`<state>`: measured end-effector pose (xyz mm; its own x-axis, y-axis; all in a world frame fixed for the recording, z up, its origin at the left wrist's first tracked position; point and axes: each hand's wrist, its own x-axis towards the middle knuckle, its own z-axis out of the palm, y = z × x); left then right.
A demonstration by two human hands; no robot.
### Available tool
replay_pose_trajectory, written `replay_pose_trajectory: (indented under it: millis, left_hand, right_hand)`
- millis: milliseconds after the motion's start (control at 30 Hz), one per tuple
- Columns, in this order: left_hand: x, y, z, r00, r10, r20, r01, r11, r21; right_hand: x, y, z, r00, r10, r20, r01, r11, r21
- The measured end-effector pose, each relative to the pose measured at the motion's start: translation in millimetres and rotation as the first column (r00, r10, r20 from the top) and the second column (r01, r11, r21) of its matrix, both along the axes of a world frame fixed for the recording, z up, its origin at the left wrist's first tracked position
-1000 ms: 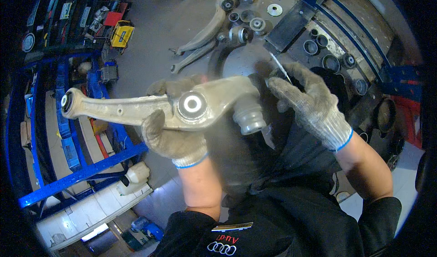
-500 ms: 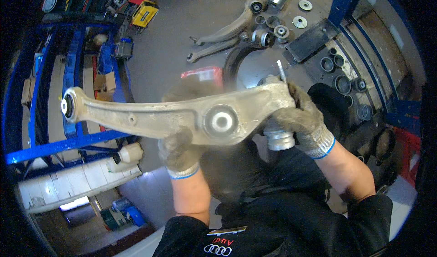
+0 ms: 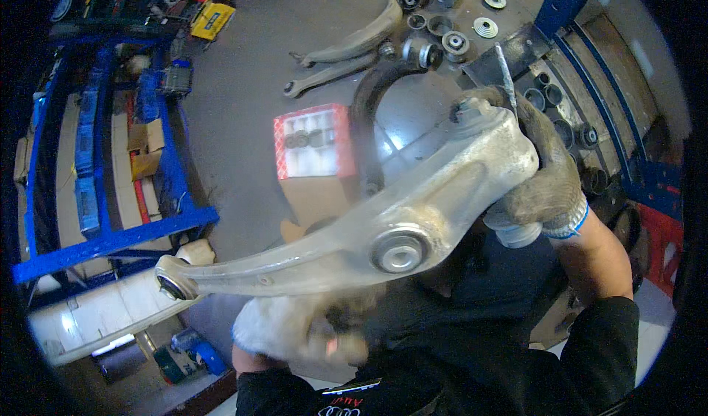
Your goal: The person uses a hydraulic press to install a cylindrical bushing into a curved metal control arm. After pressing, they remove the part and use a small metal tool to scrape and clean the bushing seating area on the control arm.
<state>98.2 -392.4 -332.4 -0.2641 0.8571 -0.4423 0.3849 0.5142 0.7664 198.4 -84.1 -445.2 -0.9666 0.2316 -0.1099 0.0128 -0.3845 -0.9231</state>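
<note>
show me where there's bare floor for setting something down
Bare grey floor runs between the blue rack and the red-and-white box, and upward between the yellow unit and the two loose metal arms. It is crowded right of those, among the round parts. The held metal arm hides what's below.

below the control arm (image 3: 358, 250), the left hand (image 3: 295, 329) is blurred; its grip, and whether it touches the control arm, cannot be told. the right hand (image 3: 549, 191) is partly hidden behind the control arm's wide end. above the control arm, brown cardboard (image 3: 317, 198) is partly covered.
</note>
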Motion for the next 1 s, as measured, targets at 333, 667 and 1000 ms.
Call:
replay_pose_trajectory:
  millis: [333, 667, 1000]
  left_hand:
    - [-56.0, 57.5, -42.2, 0.848, 0.015, -0.530, 0.148, 0.953, 0.264]
    - [-60.8, 31.5, -108.6, 0.930, -0.101, -0.354, 0.079, 0.994, -0.077]
    - [-70.5, -39.5, -108.2, 0.864, -0.268, -0.427, 0.132, 0.938, -0.321]
  right_hand:
    - [17.5, -24.2, -38.7, 0.958, -0.205, 0.202, 0.211, 0.977, -0.008]
    - [27.2, -77.5, -32.5, 0.900, -0.117, 0.420, 0.004, 0.966, 0.260]
    - [-8.9, -99.7, -42.9, 0.858, 0.232, 0.458, -0.399, 0.863, 0.310]
